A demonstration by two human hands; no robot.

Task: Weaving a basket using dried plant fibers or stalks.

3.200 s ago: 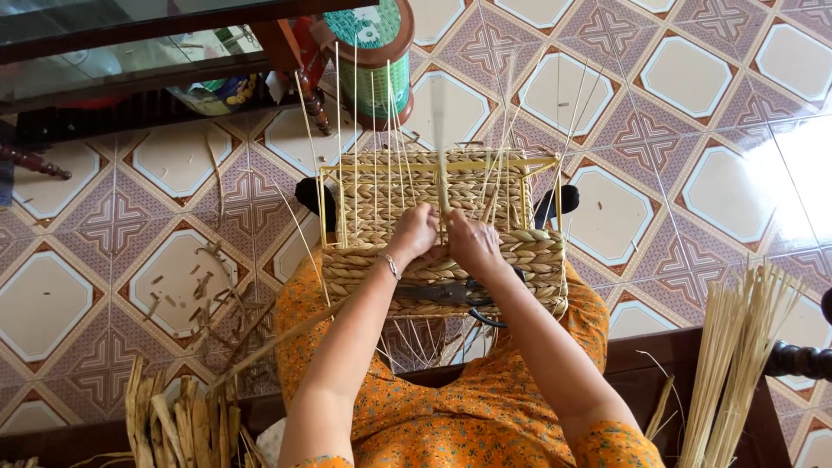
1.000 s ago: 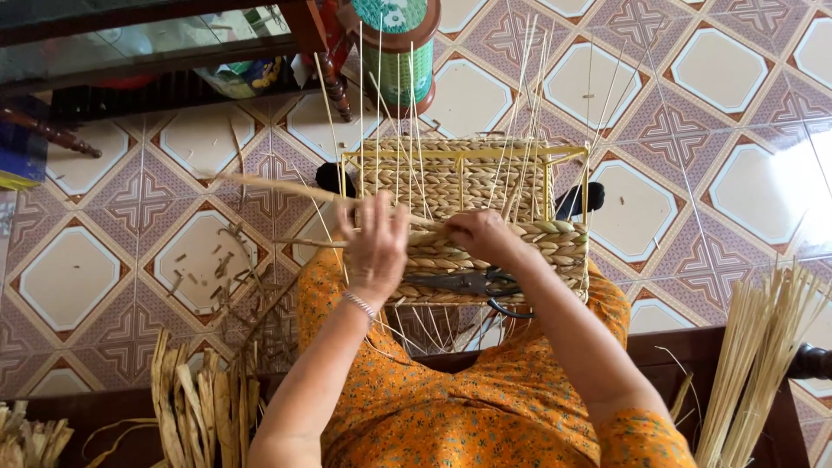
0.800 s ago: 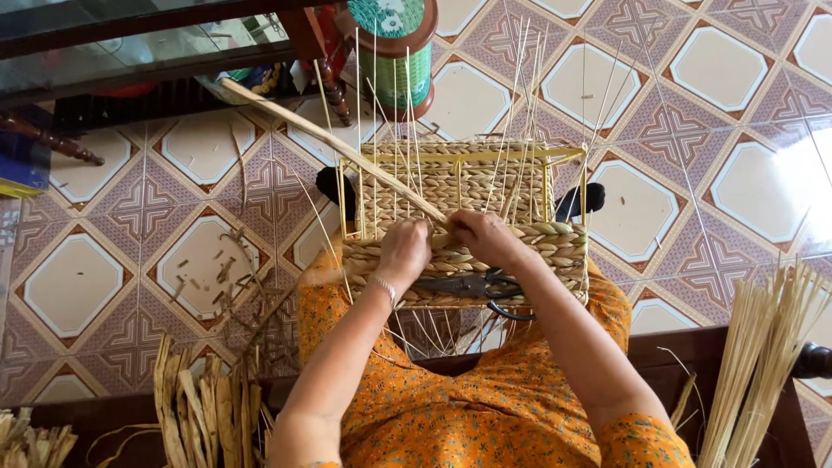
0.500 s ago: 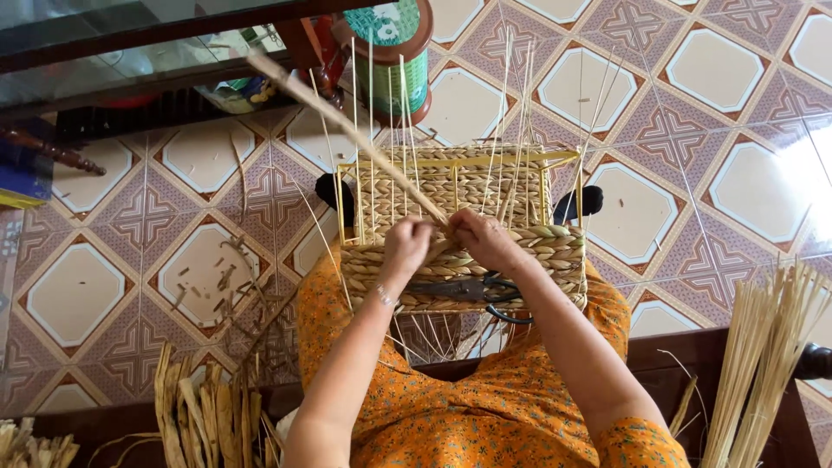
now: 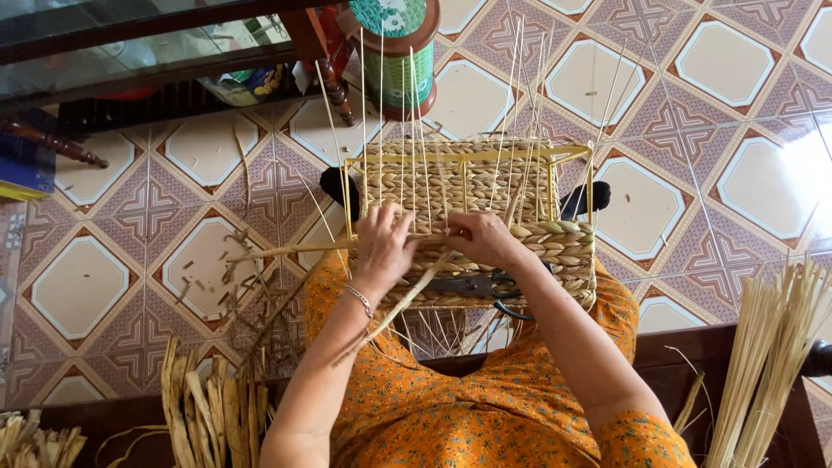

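Basket, half woven on its yellow frame, rests on my lap against the orange dress, above the tiled floor. My left hand is curled over the near wall, fingers pinching the strand that runs out to the left. My right hand presses on the braided rows, fingers closed on the weave beside the thin upright stakes; I cannot tell exactly which stake it grips. Scissors lie just under the basket's near edge.

I judge the main risk is the strand kinking or splitting if I pull it hard around a stake. A stake could also bend out of line, leaving an uneven row. The scissors, close beneath my wrists, could slip off my lap or nick me.
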